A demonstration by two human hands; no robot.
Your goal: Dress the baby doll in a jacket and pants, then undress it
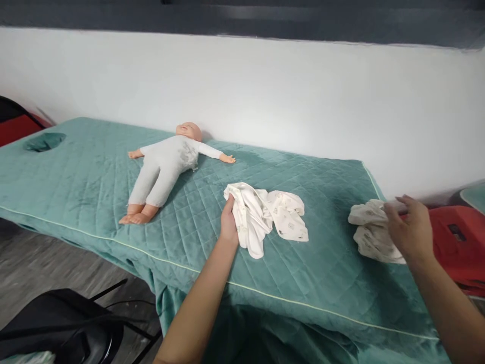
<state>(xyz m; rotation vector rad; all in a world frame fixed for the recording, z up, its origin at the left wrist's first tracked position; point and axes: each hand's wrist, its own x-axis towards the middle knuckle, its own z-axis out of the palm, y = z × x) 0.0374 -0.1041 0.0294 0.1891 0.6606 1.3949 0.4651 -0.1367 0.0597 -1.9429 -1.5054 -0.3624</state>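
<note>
A white baby garment with small printed figures (252,215) lies rumpled on the green quilted cover (310,283). My left hand (229,225) grips its left edge, thumb on top and the other fingers partly hidden under the fabric. At the right end, a second crumpled white cloth (369,230) rests in a heap. Beside and slightly over that heap is my right hand (411,227), open, its fingers apart. A baby doll (166,162) with a pale cloth body lies on its back farther left, arms spread.
The covered bed has a face hole (45,142) at its far left and stands against a white wall (288,96). A red case-like object (458,242) is beyond the right end. Below the front edge at left stands a black chair (64,323).
</note>
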